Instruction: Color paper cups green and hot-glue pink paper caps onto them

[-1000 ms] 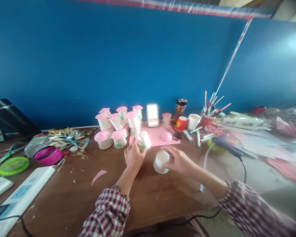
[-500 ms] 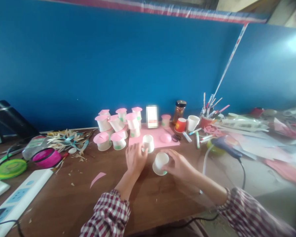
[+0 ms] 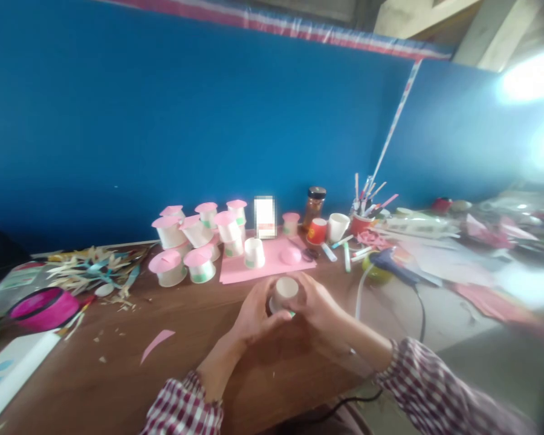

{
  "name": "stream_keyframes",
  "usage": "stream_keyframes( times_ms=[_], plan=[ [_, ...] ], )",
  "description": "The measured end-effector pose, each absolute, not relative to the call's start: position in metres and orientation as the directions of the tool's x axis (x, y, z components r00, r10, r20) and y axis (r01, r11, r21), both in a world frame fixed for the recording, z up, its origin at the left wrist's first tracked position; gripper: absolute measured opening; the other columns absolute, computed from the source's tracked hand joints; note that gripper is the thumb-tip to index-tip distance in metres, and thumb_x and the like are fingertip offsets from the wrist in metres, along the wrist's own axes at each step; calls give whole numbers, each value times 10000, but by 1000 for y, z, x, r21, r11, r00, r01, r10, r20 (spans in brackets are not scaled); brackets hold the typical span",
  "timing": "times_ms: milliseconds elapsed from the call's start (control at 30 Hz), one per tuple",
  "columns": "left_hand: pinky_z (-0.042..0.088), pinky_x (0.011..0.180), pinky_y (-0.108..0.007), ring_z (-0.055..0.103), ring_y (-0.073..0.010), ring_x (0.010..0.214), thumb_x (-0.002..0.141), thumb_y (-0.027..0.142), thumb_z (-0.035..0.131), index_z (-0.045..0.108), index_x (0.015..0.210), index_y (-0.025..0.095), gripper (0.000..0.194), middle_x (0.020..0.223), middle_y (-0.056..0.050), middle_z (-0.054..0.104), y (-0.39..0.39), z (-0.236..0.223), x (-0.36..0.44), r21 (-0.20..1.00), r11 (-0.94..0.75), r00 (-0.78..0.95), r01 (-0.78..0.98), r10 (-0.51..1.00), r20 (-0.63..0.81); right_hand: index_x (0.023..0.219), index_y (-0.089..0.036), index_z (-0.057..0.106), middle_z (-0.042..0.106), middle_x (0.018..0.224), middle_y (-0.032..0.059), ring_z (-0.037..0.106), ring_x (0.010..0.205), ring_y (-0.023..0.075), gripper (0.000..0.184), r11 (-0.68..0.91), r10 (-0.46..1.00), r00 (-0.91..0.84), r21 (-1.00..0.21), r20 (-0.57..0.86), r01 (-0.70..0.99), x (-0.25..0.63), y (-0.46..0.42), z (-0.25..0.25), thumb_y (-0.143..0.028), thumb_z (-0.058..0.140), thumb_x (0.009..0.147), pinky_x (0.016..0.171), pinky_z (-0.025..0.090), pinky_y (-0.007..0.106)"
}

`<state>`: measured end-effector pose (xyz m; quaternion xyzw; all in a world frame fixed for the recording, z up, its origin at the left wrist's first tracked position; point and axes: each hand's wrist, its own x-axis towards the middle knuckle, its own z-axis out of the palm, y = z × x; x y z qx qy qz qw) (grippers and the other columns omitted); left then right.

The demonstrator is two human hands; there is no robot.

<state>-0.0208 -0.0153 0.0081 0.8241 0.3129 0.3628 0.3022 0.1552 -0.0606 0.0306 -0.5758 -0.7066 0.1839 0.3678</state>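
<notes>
Between my two hands is a small white paper cup, with its flat, round end facing up. My left hand curves round its left side, the thumb lying across the front. My right hand closes on it from the right. The cup's lower part is largely hidden by my fingers. Just beyond them a second white paper cup stands on a pink sheet. Several paper cups topped with pink paper pieces are grouped and stacked to the left.
A pink rounded object and dark scissors lie on the sheet. Behind are a red cup, a white cup and a lidded jar. A glue gun lies right, wood shavings left, a power strip near left.
My left hand has left the cup on the pink sheet and come round the nearer cup, which my right hand also holds. The whole view has turned slightly to the right.
</notes>
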Motion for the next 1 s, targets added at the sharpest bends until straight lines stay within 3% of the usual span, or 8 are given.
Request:
stream_keyframes(
  times_ms=[67, 200, 333, 467, 533, 633, 833, 1000],
  plan=[
    [464, 889, -368, 554, -253, 1070, 595, 390, 742, 443, 1236, 248, 722, 1200, -73, 571, -20, 7, -15, 754, -572, 525, 324, 771, 360, 1105, -212, 542, 620, 1017, 51, 583, 883, 205, 422, 264, 953, -76, -677, 295, 687, 155, -61, 33, -229, 684, 709, 779, 464, 324],
    [461, 884, -394, 554, -248, 1057, 684, 338, 670, 490, 1170, 244, 527, 1157, -77, 586, -18, -1, -11, 761, -535, 511, 367, 800, 316, 1169, -204, 507, 617, 1052, 70, 590, 905, 211, 488, 312, 944, -148, -655, 295, 688, 159, -65, 34, -329, 684, 731, 788, 473, 336],
    [434, 937, -396, 522, -246, 1113, 657, 310, 689, 451, 1215, 259, 608, 1227, -66, 547, -14, -7, -13, 752, -535, 500, 385, 806, 317, 1234, -204, 450, 576, 1146, 104, 548, 1038, 241, 467, 321, 911, -111, -515, 397, 795, 192, -74, 36, -374, 576, 818, 872, 447, 393],
    [426, 947, -405, 519, -252, 1118, 673, 319, 669, 448, 1210, 256, 585, 1220, -68, 550, -15, -5, -14, 736, -546, 513, 399, 798, 315, 1231, -195, 453, 566, 1158, 120, 499, 1070, 294, 438, -29, 870, 117, -187, 478, 982, 259, -87, 40, -317, 551, 821, 885, 412, 444],
    [421, 953, -406, 514, -255, 1127, 676, 343, 669, 441, 1217, 254, 594, 1221, -71, 549, -15, -5, -14, 732, -546, 519, 409, 798, 306, 1225, -204, 451, 545, 1188, 118, 466, 1100, 310, 429, -238, 826, 225, -41, 517, 970, 292, -94, 40, -299, 551, 819, 893, 392, 448],
    [414, 966, -392, 509, -249, 1141, 682, 364, 669, 436, 1219, 250, 597, 1229, -70, 547, -15, -5, -14, 724, -550, 520, 416, 797, 307, 1167, -171, 468, 555, 1140, 141, 477, 1069, 322, 383, -442, 788, 349, 72, 508, 894, 326, -101, 36, -313, 543, 820, 840, 409, 436],
    [401, 982, -388, 509, -237, 1146, 699, 351, 660, 422, 1224, 247, 586, 1241, -73, 542, -15, -4, -13, 709, -554, 520, 436, 798, 304, 1144, -148, 466, 560, 1044, 140, 557, 920, 285, 325, -524, 805, 443, 124, 396, 842, 349, -99, 26, -333, 450, 877, 647, 442, 355],
    [401, 983, -386, 509, -240, 1150, 699, 349, 661, 420, 1227, 241, 590, 1239, -74, 545, -16, -4, -14, 704, -570, 528, 424, 787, 319, 1233, -148, 426, 557, 1044, 141, 569, 906, 267, 375, -502, 828, 449, 85, 335, 861, 364, -95, 18, -256, 451, 874, 692, 433, 342]
  ],
)
